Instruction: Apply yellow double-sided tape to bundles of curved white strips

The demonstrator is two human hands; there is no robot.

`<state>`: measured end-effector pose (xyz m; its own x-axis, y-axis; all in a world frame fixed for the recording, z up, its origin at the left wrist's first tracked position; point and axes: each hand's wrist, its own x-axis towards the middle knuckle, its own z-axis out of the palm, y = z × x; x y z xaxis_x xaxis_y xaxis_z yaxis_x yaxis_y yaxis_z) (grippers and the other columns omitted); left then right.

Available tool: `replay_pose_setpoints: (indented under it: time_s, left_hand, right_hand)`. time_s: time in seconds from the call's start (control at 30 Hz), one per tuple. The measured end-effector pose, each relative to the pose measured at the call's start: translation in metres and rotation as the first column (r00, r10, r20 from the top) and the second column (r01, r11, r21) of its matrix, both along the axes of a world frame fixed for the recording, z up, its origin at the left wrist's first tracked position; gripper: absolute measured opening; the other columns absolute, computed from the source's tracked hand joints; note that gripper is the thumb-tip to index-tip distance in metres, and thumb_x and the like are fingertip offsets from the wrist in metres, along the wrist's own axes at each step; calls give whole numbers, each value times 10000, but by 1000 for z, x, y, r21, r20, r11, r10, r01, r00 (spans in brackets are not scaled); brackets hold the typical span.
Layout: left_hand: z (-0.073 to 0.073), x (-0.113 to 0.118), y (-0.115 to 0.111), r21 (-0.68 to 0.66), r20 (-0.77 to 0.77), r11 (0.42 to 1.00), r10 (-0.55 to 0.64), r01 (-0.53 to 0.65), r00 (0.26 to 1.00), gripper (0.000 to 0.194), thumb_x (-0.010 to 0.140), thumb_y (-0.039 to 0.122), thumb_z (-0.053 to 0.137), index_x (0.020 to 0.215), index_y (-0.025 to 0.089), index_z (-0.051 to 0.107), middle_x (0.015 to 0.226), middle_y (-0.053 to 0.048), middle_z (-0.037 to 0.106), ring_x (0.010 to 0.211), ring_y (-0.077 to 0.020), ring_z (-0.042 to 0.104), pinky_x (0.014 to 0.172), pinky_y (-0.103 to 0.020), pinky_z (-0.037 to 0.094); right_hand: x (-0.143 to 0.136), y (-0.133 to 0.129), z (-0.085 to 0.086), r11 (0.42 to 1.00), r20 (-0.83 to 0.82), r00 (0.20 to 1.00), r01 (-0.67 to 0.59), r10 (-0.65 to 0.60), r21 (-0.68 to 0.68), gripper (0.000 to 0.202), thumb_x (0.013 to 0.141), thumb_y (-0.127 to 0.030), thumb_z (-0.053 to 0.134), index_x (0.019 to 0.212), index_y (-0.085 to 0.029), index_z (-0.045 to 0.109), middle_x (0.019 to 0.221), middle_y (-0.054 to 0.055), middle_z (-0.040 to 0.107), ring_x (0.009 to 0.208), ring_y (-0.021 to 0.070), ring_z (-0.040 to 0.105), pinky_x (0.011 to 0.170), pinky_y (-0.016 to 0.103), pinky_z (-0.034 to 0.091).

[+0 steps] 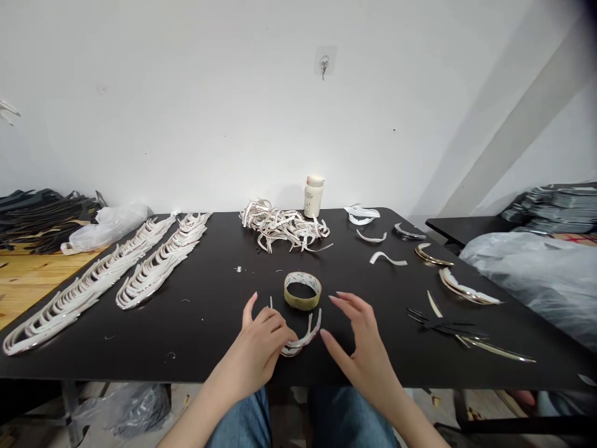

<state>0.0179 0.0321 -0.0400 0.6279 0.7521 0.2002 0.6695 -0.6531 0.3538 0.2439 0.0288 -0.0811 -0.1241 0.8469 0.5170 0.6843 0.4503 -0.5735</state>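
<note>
Head view shows your right grip [364, 351] released, your left grip [262, 341] touching curved strips [305, 341], clenched or not I cannot tell; probably light, springy, best pinched mid-curve.

A pale lidded bottle [313, 198] stands upright at the back of the black table [219, 274], near the white wall [209, 112], where a small hook [324, 64] is fixed higher up. To the left, a pile of dark strips [44, 218] lies on a wooden surface [28, 280], with a crumpled white plastic bag [114, 225] beside it. At far right, a stack of grey pieces [559, 208] sits behind bulky clear plastic [527, 267]. Below the table, at left, lies another plastic bag [133, 407].
</note>
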Motion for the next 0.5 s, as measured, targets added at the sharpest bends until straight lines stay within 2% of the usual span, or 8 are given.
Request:
replay_pose_setpoints:
  time_s: [0.07, 0.13, 0.2, 0.27, 0.37, 0.43, 0.5]
  left_hand:
    - [1, -2, -3, 1, -12, 1000, 1, -1, 1000, 323, 888, 29, 337, 939, 247, 570, 890, 17, 609, 996, -162, 525, 1130, -572, 19]
    - [0, -3, -4, 4, -29, 1000, 9, -9, 1000, 314, 877, 24, 346, 931, 240, 568, 883, 15, 593, 966, -153, 533, 1135, -561, 35]
    - [-2, -2, -5, 16, -48, 999, 34, -34, 998, 297, 874, 29, 352, 908, 229, 569, 897, 5, 567, 930, -141, 543, 1140, -542, 65]
    - [-5, -2, -4, 28, -58, 999, 45, -44, 997, 287, 871, 30, 351, 907, 219, 565, 945, -10, 557, 925, -136, 550, 1140, -515, 104]
    - [-12, -2, -1, 32, -52, 1000, 1, 1, 999, 225, 899, 75, 367, 921, 211, 546, 948, -5, 593, 936, -146, 555, 1118, -479, 162]
    - [-15, -3, 1, 35, -69, 999, -20, 22, 997, 155, 940, 175, 393, 909, 205, 542, 894, 2, 614, 903, -161, 554, 1070, -461, 232]
    - [-14, -5, 2, 24, -94, 999, -42, 44, 995, 176, 959, 251, 408, 859, 203, 545, 824, 11, 612, 832, -159, 551, 1003, -425, 298]
  right_hand:
    - [-9, 0, 7, 991, 111, 985, -136, 135, 3, 411, 889, -277, 563, 1287, -281, 460, 1314, 116, 454, 1240, 292, 417, 997, 484, 387]
    - [-17, 4, 11, 955, 211, 932, -292, 296, -50, 257, 888, -250, 583, 1143, -282, 577, 1202, 77, 560, 1175, 270, 477, 1022, 487, 359]
    - [-24, 9, 11, 916, 245, 883, -380, 400, -124, 113, 893, -226, 590, 994, -252, 634, 1033, 40, 638, 1056, 233, 546, 1011, 459, 372]
    - [-28, 13, 9, 898, 237, 869, -400, 435, -181, 68, 907, -223, 576, 926, -222, 641, 925, 22, 656, 951, 202, 573, 946, 406, 421]
    - [-27, 17, 8, 888, 224, 865, -402, 448, -226, 104, 928, -240, 549, 903, -205, 643, 879, 19, 650, 900, 186, 567, 847, 342, 452]
    - [-25, 19, 12, 864, 210, 848, -434, 487, -254, 119, 934, -250, 540, 892, -205, 643, 859, 12, 650, 886, 180, 567, 853, 333, 446]
    - [-23, 19, 19, 820, 178, 816, -489, 550, -297, 134, 942, -248, 526, 888, -206, 640, 843, -1, 653, 860, 164, 578, 919, 342, 422]
